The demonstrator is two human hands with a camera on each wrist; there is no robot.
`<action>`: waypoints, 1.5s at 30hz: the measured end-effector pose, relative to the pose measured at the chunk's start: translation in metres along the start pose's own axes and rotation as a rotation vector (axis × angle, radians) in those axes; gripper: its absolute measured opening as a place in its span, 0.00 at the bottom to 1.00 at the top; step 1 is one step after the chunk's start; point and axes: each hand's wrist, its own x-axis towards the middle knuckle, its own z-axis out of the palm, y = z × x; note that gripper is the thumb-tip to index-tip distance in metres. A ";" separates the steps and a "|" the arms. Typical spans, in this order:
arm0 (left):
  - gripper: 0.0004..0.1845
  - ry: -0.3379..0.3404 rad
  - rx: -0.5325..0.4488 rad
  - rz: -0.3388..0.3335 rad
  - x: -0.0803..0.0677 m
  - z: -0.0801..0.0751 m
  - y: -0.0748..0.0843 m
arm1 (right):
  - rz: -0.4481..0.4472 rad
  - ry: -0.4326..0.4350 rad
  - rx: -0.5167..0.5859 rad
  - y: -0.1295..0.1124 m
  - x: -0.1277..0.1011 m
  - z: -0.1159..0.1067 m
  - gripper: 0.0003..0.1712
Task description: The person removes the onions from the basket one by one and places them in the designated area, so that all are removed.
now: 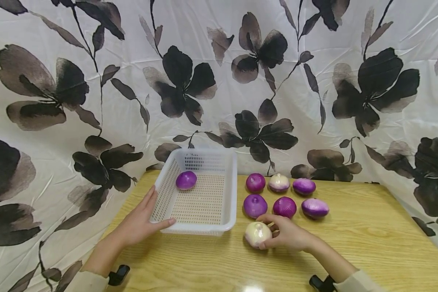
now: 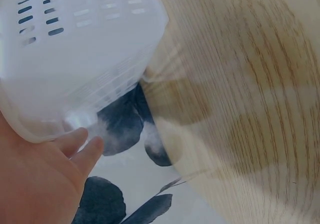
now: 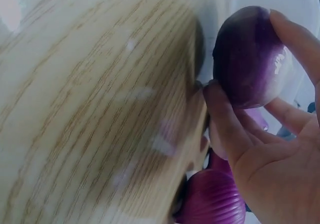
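Note:
In the head view my right hand (image 1: 286, 233) grips an onion (image 1: 258, 234) with a pale top, low over the table or on it. The right wrist view shows this onion (image 3: 250, 59) purple lower down, with thumb and fingertips spread around it. My left hand (image 1: 140, 219) rests against the near left corner of a white plastic basket (image 1: 230, 194), fingers extended along its side and thumb at the front rim. Inside the basket lies one purple onion (image 1: 186, 180). Between the basket and the right hand's far side stand purple onions (image 1: 255, 206), (image 1: 284, 207).
Behind the right hand, several onions sit in two rough rows, among them a pale one (image 1: 279, 183) and a purple-white one (image 1: 315, 208). The wooden table (image 1: 368, 231) ends at a floral cloth (image 1: 204, 81) along the back and sides.

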 end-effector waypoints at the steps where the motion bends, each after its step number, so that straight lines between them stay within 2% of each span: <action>1: 0.67 -0.001 0.002 0.000 0.000 0.000 0.000 | -0.005 -0.004 -0.005 0.001 0.000 0.000 0.34; 6: 0.67 -0.006 0.007 -0.002 -0.001 0.000 -0.001 | -0.019 -0.034 -0.025 0.002 -0.001 0.002 0.35; 16: 0.67 -0.008 0.003 -0.001 -0.001 -0.001 0.001 | -0.016 -0.082 0.004 0.000 -0.006 0.001 0.38; 26: 0.67 -0.007 0.002 0.000 -0.001 0.000 0.001 | -0.043 -0.070 0.006 0.003 -0.009 -0.001 0.38; 35: 0.67 -0.006 -0.002 -0.006 -0.001 0.001 -0.001 | -0.025 -0.057 -0.006 0.000 -0.015 -0.009 0.38; 45: 0.67 -0.007 0.003 -0.004 -0.001 0.000 -0.001 | -0.053 -0.009 -0.086 -0.016 -0.018 -0.026 0.38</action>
